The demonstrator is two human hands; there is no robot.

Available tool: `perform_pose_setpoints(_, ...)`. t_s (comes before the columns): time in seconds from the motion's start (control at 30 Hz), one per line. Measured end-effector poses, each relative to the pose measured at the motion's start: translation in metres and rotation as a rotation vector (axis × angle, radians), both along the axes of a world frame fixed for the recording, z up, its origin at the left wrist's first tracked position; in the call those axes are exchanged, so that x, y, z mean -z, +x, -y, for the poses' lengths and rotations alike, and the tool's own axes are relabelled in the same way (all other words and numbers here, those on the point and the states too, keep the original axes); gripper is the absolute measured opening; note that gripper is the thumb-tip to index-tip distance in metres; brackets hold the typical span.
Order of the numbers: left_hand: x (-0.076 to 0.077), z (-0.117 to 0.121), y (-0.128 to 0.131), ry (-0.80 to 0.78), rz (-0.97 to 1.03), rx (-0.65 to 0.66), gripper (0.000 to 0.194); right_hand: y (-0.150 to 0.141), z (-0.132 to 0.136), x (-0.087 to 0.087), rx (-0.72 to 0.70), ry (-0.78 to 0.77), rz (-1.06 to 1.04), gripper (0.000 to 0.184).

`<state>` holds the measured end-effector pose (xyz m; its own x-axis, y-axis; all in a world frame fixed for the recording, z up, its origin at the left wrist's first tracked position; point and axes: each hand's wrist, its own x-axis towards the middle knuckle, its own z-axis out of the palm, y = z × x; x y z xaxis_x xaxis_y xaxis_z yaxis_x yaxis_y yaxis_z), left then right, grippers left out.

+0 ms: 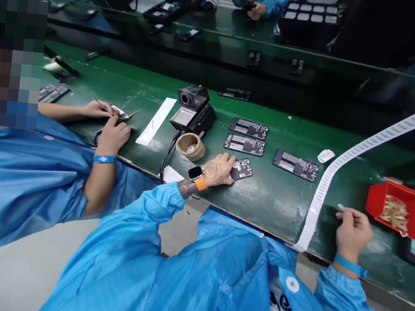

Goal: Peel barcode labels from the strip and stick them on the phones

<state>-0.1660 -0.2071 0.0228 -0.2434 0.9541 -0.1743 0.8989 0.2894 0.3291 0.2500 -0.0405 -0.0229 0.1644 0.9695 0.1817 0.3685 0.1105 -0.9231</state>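
Observation:
My left hand (218,170), with a watch on an orange band at its wrist, grips the left end of an opened phone (243,169) lying on the green bench. Its fingers lie over the far edge and the thumb is at the near edge; they hide the phone's left part. Beyond it two opened phones (244,144) lie one behind the other. Another opened phone (295,166) is further right. Off to the right, my right hand (355,233) pinches a small white label (341,207) between thumb and finger, above the bench.
A long strip of labels (317,201) crosses the bench between my hands. At far right stands a red bin (402,208) of tan pieces. A black device (193,112) and a round tan pot (190,146) are left. A co-worker's hands (112,123) work further left.

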Motion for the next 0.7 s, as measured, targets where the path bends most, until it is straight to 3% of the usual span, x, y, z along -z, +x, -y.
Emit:
perform_pose_setpoints(0.07, -0.005, -0.009, -0.005, 0.038, 0.306, -0.105, 0.074, 0.002, 0.001, -0.008, 0.053, -0.012, -0.123, 0.017)
perform_pose_setpoints(0.13, -0.01, -0.025, 0.001, 0.091, 0.819, -0.183, 0.068, -0.003, 0.002, -0.023, 0.072, -0.018, -0.271, 0.017)
perform_pose_setpoints(0.2, -0.012, -0.051, 0.019, 0.182, 1.392, -0.218, 0.063, -0.021, 0.001, -0.045, -0.005, -0.028, -0.368, 0.019)
perform_pose_setpoints(0.27, -0.011, -0.086, 0.049, 0.272, 1.842, -0.217, 0.058, -0.052, -0.001, -0.07, -0.225, -0.099, -0.385, 0.021)
perform_pose_setpoints(0.33, -0.01, -0.12, 0.081, 0.284, 2.107, -0.196, 0.052, -0.09, -0.007, -0.089, -0.524, -0.215, -0.322, 0.026)
perform_pose_setpoints(0.43, -0.006, -0.155, 0.115, 0.268, 2.254, -0.251, 0.05, -0.14, -0.014, -0.094, -0.817, -0.355, -0.154, 0.034)
perform_pose_setpoints(0.53, 0.0, -0.166, 0.124, 0.302, 2.251, -0.382, 0.056, -0.163, -0.014, -0.076, -0.853, -0.365, -0.089, 0.038)
perform_pose_setpoints(0.7, 0.007, -0.162, 0.119, 0.317, 2.252, -0.446, 0.074, -0.164, -0.007, -0.054, -0.835, -0.353, -0.052, 0.035)
